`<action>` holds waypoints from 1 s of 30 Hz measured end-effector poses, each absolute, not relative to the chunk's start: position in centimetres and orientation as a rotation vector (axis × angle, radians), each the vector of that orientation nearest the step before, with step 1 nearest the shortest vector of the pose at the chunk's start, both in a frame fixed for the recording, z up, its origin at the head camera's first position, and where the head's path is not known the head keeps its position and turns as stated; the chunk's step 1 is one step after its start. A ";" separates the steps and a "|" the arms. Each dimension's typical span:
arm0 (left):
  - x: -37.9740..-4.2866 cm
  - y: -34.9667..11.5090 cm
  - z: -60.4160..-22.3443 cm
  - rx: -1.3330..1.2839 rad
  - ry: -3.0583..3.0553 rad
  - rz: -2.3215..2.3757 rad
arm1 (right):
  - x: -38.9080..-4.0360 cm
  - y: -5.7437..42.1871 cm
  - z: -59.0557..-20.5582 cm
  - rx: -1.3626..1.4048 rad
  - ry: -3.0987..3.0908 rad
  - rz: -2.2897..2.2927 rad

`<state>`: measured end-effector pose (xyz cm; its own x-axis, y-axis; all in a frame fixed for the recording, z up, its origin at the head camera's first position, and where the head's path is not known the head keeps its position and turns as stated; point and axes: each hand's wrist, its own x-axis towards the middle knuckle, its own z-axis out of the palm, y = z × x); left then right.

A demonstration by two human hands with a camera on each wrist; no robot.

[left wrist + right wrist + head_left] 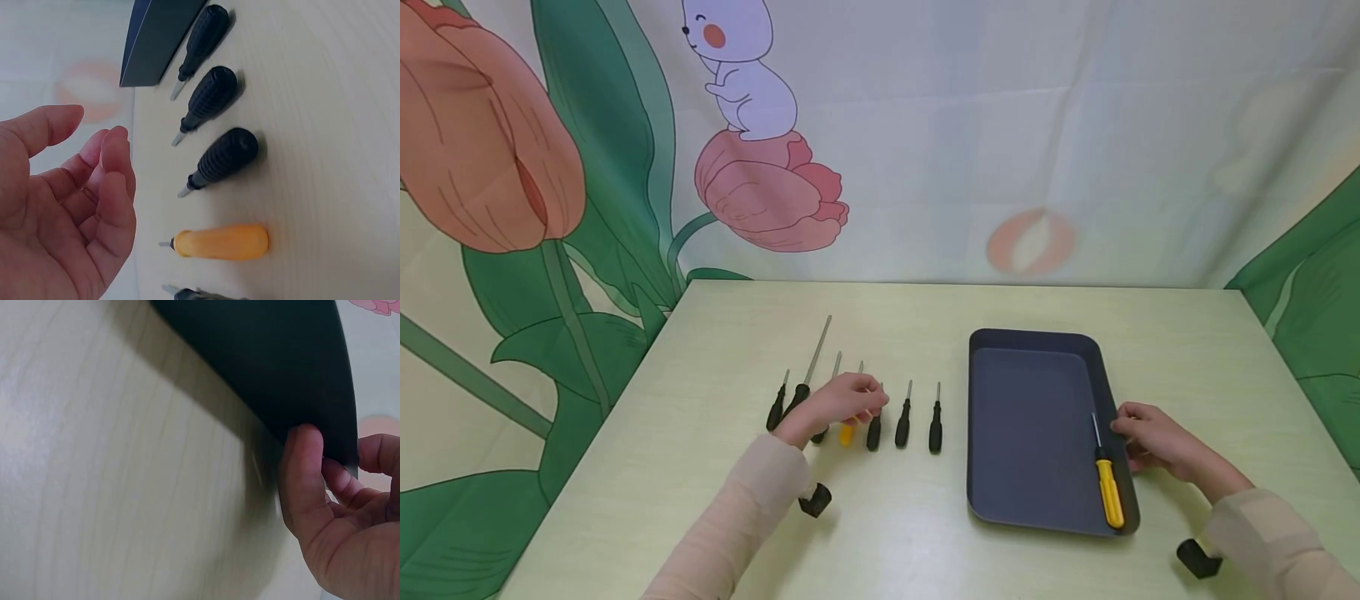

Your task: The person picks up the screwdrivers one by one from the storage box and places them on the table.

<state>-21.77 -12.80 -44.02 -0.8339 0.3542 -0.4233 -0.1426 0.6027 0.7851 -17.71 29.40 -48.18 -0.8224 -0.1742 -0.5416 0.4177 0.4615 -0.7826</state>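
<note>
My left hand (846, 398) hovers over a row of screwdrivers, its fingers loosely bent and nothing between them. Beneath it lies a screwdriver with a yellow handle (847, 436), partly hidden in the head view but plain in the left wrist view. Black-handled screwdrivers flank it on both sides, among them one (936, 429) at the row's right end and a long-shafted one (815, 354) toward the left. My right hand (1159, 442) pinches the right rim of a dark grey tray (1030, 433), thumb at the inside. Inside that tray, along its right wall, rests another yellow-handled screwdriver (1108, 492).
A pale wood-grain table (880, 542) carries everything. Behind it hangs a curtain (925, 167) printed with tulips and a white animal. Small black blocks (816, 500) are attached at both wrists.
</note>
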 end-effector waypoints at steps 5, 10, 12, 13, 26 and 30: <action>-21.3 -11.9 -43.5 0.206 2.237 1.191 | -17.7 29.4 -48.2 0.201 2.145 -1.374; -20.9 -11.0 -43.1 0.236 2.213 1.205 | -17.7 29.3 -48.1 0.208 2.149 -1.366; -20.8 -10.7 -43.0 0.247 2.203 1.205 | -17.6 29.3 -48.1 0.211 2.148 -1.366; -20.8 -10.6 -43.0 0.254 2.199 1.205 | -17.6 29.3 -48.1 0.211 2.148 -1.366; -20.4 -8.5 -43.1 0.353 2.219 1.134 | -17.6 29.3 -48.1 0.210 2.152 -1.369; -20.3 -7.8 -43.1 0.379 2.219 1.134 | -17.6 29.2 -48.1 0.211 2.153 -1.367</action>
